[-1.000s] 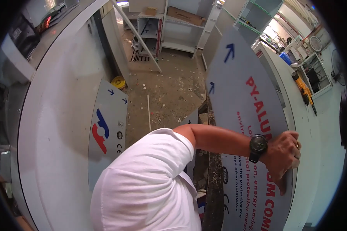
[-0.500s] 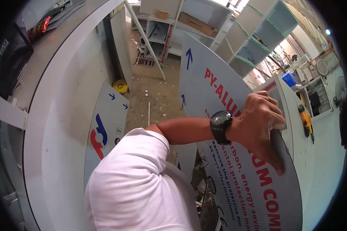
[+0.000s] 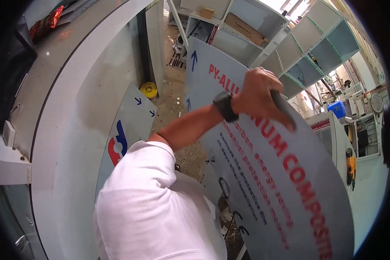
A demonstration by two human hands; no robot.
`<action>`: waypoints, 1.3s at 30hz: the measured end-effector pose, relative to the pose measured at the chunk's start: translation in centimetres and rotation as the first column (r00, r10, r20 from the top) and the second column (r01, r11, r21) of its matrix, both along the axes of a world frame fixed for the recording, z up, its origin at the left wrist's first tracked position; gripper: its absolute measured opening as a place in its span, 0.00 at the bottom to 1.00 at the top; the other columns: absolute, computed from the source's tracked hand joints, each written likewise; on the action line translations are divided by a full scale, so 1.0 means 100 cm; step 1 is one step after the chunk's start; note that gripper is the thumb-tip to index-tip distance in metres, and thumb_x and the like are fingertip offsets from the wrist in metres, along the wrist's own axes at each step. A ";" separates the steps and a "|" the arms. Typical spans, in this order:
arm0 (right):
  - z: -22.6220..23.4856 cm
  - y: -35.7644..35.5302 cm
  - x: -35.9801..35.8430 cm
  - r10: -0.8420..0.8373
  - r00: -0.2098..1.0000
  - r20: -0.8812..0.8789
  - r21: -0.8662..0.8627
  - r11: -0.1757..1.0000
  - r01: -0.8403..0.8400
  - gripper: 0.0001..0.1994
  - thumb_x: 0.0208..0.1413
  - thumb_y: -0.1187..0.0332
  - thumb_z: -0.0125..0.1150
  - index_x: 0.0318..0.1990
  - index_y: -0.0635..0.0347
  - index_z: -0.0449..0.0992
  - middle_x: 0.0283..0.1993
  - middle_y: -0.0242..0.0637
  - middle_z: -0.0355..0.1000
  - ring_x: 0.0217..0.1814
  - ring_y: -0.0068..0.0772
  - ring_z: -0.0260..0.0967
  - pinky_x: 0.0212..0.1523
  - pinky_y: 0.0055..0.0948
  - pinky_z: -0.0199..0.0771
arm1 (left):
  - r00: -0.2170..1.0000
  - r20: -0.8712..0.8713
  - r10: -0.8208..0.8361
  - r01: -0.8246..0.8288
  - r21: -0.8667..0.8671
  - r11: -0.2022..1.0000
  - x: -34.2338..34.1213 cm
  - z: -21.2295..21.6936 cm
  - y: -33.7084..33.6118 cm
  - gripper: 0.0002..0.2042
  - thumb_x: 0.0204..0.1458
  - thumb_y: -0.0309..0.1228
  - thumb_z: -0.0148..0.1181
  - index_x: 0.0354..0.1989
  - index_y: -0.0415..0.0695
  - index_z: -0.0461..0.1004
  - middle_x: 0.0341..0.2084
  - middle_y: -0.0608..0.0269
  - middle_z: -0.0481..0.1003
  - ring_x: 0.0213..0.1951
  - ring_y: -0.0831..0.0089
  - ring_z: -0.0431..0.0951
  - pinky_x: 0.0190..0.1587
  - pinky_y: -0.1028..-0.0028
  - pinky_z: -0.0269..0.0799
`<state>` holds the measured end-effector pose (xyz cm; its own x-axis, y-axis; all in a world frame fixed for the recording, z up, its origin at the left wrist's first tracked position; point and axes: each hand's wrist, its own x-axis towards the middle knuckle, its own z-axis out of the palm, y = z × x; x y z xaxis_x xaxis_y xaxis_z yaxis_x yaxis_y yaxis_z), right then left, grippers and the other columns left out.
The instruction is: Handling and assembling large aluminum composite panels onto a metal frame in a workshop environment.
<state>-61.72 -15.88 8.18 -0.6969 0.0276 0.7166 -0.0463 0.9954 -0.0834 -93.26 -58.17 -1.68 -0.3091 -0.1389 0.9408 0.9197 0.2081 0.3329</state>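
Note:
My left hand grips the upper right edge of a large composite panel. Its fingers curl over the edge and the thumb presses on the printed face. The panel is thin, pale grey, covered in film with red and dark lettering and blue arrows. It stands tilted, slightly bowed, and smeared by motion toward its lower right. A black watch is on my left wrist, and my white sleeve covers much of the lower middle. My right hand is out of view.
Another printed panel leans at the left beside a long white surface. Beyond it sits a yellow tub on the littered floor. White shelf units stand at the back. A yellow-black power tool lies at the right.
My left hand has carried the panel's gripped edge leftward and away from me. More of the panel's lower right face now shows. The whole view has shifted somewhat.

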 end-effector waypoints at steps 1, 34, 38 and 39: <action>-0.002 -0.003 -0.007 0.015 1.000 0.014 -0.030 0.999 -0.015 0.21 0.68 0.53 0.64 0.50 0.66 0.77 0.38 0.38 0.69 0.38 0.33 0.66 0.47 0.33 0.73 | 0.992 0.120 0.038 -0.033 -0.043 0.999 -0.023 -0.018 -0.013 0.42 0.20 0.62 0.86 0.12 0.50 0.52 0.11 0.77 0.52 0.17 0.75 0.50 0.25 0.71 0.53; -0.091 -0.318 -0.492 0.366 0.673 0.643 0.050 0.857 -0.513 0.21 0.64 0.56 0.61 0.43 0.73 0.82 0.48 0.52 0.80 0.48 0.52 0.78 0.53 0.41 0.79 | 0.134 0.987 0.088 0.012 -0.091 0.996 0.197 -0.366 -0.009 0.41 0.42 0.51 0.80 0.61 0.37 0.75 0.47 0.50 0.82 0.44 0.58 0.82 0.52 0.65 0.78; -0.106 -0.315 -0.500 0.387 0.652 0.652 0.041 0.841 -0.540 0.22 0.64 0.56 0.60 0.46 0.72 0.81 0.52 0.53 0.80 0.52 0.54 0.78 0.55 0.43 0.78 | 0.502 0.817 0.284 -0.035 -0.309 0.950 0.151 -0.315 0.041 0.50 0.42 0.53 0.79 0.70 0.38 0.64 0.63 0.45 0.72 0.60 0.49 0.75 0.62 0.58 0.72; -0.111 -0.314 -0.501 0.398 0.640 0.657 0.010 0.845 -0.535 0.22 0.63 0.56 0.60 0.47 0.72 0.81 0.53 0.54 0.79 0.53 0.55 0.78 0.55 0.43 0.78 | 0.555 0.788 0.265 -0.044 -0.290 0.956 0.136 -0.283 0.054 0.53 0.41 0.53 0.79 0.72 0.38 0.60 0.68 0.44 0.67 0.65 0.46 0.71 0.65 0.56 0.70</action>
